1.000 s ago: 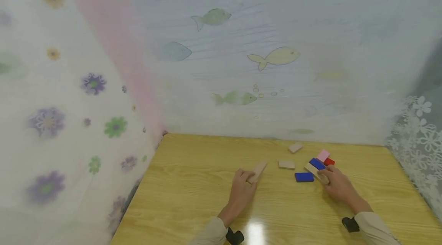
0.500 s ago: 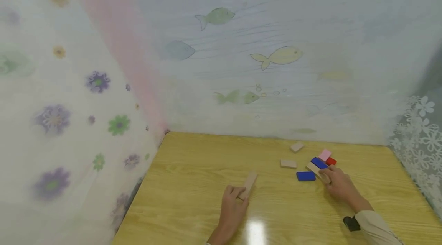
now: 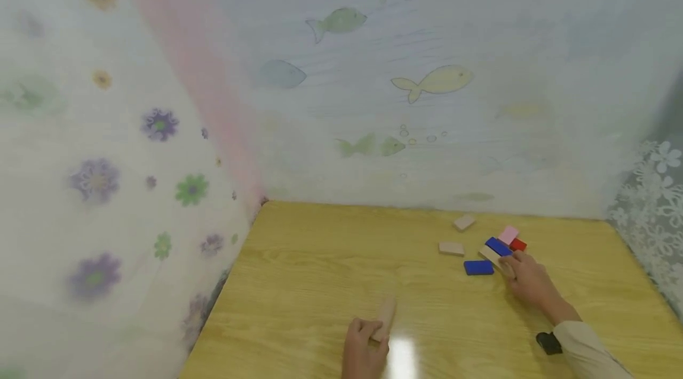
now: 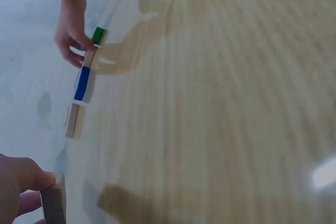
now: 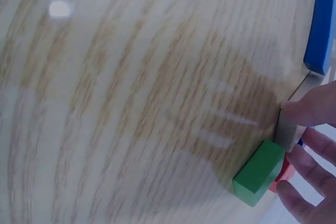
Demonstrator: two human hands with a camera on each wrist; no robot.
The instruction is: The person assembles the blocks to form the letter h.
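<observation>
My left hand (image 3: 364, 350) pinches a long plain wooden block (image 3: 386, 315) near the table's front; in the left wrist view the thumb presses on this block (image 4: 53, 203). Farther right, my right hand (image 3: 536, 284) pinches another plain wooden block (image 3: 490, 255), its far end lying along a blue block (image 3: 498, 246). In the right wrist view the thumb lies on one side of that wooden block (image 5: 292, 124), the fingers on the other. A green block (image 5: 258, 174) stands beside it, hidden by the hand in the head view. A second blue block (image 3: 478, 267) lies just left.
Behind the right hand lie a pink block (image 3: 508, 235) and a red block (image 3: 517, 244). Two short wooden blocks, one nearer (image 3: 451, 248) and one farther back (image 3: 464, 223), sit to their left. A painted wall (image 3: 341, 106) borders the wooden table (image 3: 309, 260) at the back.
My left hand has drawn its wooden block toward the front of the table, away from the other blocks. The right hand keeps its place at its block. The head view has shifted slightly.
</observation>
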